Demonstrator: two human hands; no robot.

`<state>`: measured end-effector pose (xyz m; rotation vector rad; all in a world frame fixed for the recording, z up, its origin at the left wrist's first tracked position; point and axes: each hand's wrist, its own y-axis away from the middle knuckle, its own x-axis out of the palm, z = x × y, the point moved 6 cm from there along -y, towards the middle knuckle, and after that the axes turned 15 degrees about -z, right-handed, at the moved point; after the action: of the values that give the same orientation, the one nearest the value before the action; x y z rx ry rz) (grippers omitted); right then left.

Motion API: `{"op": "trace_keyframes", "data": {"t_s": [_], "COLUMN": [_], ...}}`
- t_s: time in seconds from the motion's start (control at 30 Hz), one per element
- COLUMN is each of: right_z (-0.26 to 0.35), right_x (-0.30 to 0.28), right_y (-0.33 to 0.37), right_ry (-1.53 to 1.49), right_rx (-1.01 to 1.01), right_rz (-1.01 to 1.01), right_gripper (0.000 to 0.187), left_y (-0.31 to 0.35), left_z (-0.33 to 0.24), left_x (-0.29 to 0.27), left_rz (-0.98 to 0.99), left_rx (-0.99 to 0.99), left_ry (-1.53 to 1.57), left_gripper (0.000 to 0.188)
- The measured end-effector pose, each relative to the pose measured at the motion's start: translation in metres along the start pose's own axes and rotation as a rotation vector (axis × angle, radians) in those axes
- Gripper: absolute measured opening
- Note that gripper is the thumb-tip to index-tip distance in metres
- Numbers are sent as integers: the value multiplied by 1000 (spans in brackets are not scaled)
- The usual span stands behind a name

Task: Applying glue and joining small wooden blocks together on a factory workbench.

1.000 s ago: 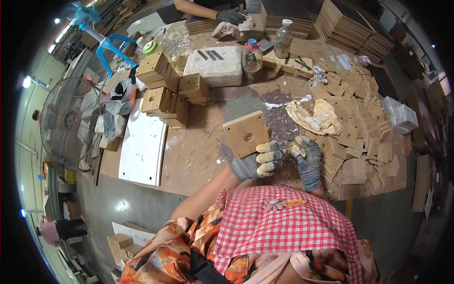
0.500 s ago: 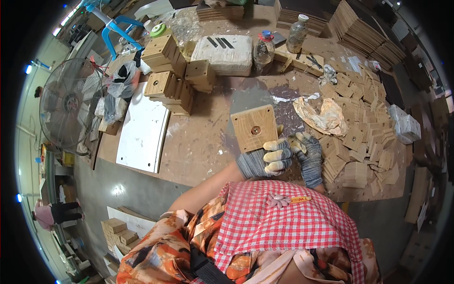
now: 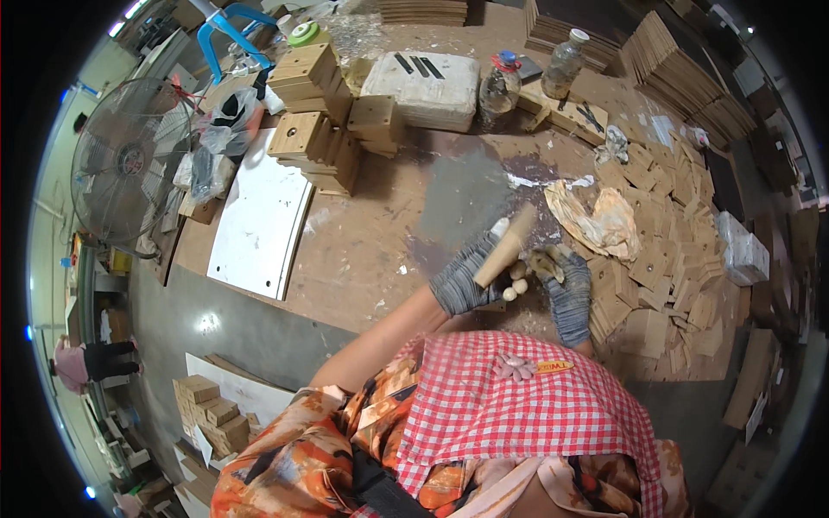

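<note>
My left hand [image 3: 466,278], in a grey glove with pale fingertips, is closed around a square wooden block [image 3: 508,245]. The block is tilted up, with a narrow edge turned toward me. Close to its right side is my right hand [image 3: 566,289], gloved the same way, its fingers curled and pinched together. Whatever those fingers hold, if anything, is hidden. A crumpled, stained cloth [image 3: 596,223] lies just beyond my right hand. Farther right spreads a heap of small wooden blocks [image 3: 686,246], some with a hole in the middle.
Stacked wooden blocks [image 3: 315,142] stand at the back left, beside a white wrapped block [image 3: 420,91] carrying dark strips. Behind are two bottles [image 3: 566,65] and board stacks [image 3: 678,78]. A white panel [image 3: 262,220] lies left, near a standing fan [image 3: 129,164].
The wooden block in my left hand has turned from showing its broad face with the central hole to showing its edge. My right hand stays close beside it.
</note>
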<state>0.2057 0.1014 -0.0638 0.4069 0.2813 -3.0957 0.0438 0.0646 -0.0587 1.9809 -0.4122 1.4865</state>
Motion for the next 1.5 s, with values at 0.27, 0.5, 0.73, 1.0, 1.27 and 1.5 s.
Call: {"op": "trace_keyframes", "data": {"t_s": [0.27,0.5,0.73,1.0,1.27,1.5], "right_z": [9,1,12,33,-34,-37], "right_x": [-2,-1,5,16,-19,4], "right_y": [-4,2,15,24,45,46], "right_ry": [188,61,94,-388,-821,-113], "right_rx": [-36,31,-24,239,610,264], "right_rz": [-6,-71,-97,-102,-358,-157], "right_gripper": [41,38,36,34,42,46], "left_y": [85,214,255,270,151,24], "left_z": [-87,-225,-298,-325,-178,-15], "left_x": [13,-11,-39,-51,18,-48], "left_rz": [-899,-1184,-1312,-1978,-819,-617], "left_rx": [637,1237,1581,1608,1666,677], "left_ry": [-938,-495,-539,-1549,-1202,-2189], "left_gripper": [61,29,27,37,22,76]}}
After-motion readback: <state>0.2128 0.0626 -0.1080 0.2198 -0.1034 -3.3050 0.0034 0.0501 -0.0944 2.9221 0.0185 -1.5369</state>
